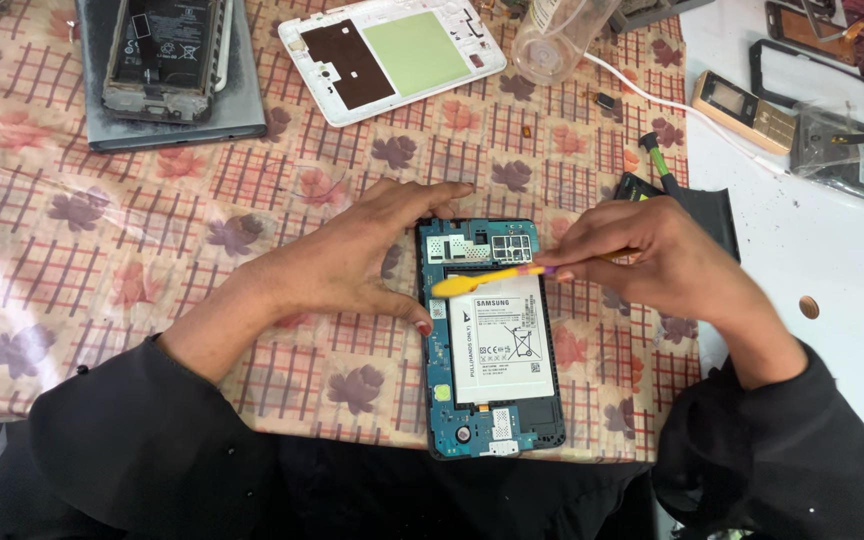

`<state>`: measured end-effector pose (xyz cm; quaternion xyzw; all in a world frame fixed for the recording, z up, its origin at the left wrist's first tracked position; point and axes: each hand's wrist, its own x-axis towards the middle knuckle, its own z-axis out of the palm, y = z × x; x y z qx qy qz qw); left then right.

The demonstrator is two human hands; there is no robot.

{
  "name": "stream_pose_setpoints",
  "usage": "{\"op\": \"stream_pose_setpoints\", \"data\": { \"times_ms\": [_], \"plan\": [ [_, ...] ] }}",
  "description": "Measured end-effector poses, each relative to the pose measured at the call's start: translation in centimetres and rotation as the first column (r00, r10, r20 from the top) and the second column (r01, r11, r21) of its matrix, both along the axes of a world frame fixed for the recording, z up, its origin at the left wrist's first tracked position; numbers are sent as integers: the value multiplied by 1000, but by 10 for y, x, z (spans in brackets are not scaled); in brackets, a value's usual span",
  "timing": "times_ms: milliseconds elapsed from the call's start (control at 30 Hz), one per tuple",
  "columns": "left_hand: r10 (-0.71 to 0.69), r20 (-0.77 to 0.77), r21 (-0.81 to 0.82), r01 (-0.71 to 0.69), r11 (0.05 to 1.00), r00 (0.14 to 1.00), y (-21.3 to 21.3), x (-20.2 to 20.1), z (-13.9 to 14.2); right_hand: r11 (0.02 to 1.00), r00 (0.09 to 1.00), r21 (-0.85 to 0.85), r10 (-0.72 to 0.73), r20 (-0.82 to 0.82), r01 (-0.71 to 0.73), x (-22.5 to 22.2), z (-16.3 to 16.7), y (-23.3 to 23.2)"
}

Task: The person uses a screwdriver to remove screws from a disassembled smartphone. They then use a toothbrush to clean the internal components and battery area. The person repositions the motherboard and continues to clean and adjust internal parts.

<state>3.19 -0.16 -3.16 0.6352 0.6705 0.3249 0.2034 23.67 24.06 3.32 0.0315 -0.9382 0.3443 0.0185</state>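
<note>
Our left hand (352, 262) braces the tablet (490, 340) (fingers spread), so our right hand (642, 258), pinching the yellow pry tool (477, 282), should lever gently at the battery (500, 340).

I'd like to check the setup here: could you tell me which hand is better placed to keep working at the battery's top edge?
Right, probably. The right hand already holds the yellow tool, its tip at the top edge of the white battery. The left hand only braces the opened tablet at its side.

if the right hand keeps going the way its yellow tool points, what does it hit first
The right hand aims its yellow tool leftward over the opened tablet; the first thing in line looks like the left hand, near its thumb, though depth is unclear.
</note>
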Motion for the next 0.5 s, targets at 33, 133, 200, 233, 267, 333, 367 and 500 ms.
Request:
{"op": "stream_pose_setpoints", "data": {
  "times_ms": [33,133,200,233,267,333,367,500],
  "plan": [
    [0,2,3,0,1000,1000,0,0,0,999,999,20,-37,13,37,0,-2,-2],
    [-4,6,-2,4,1000,1000,0,0,1,1000,1000,-10,-14,13,14,0,-4,-3],
    [2,7,-21,-2,1000,1000,0,1,2,998,999,-53,38,17,-37,0,-5,-2],
    [0,9,-26,0,1000,1000,0,0,2,996,998,-73,59,27,-57,0,-5,-1],
    [-3,11,-31,3,1000,1000,0,0,2,993,996,-94,80,37,-76,0,-4,0],
    [-7,15,-30,7,1000,1000,0,0,2,1000,1000,-24,-6,27,7,0,-3,0],
    [-7,17,-24,7,1000,1000,0,0,2,999,999,10,-49,22,49,0,-3,-1],
    [-13,23,1,13,1000,1000,0,0,2,990,995,-104,96,40,-92,2,0,-3]
  ]
}}
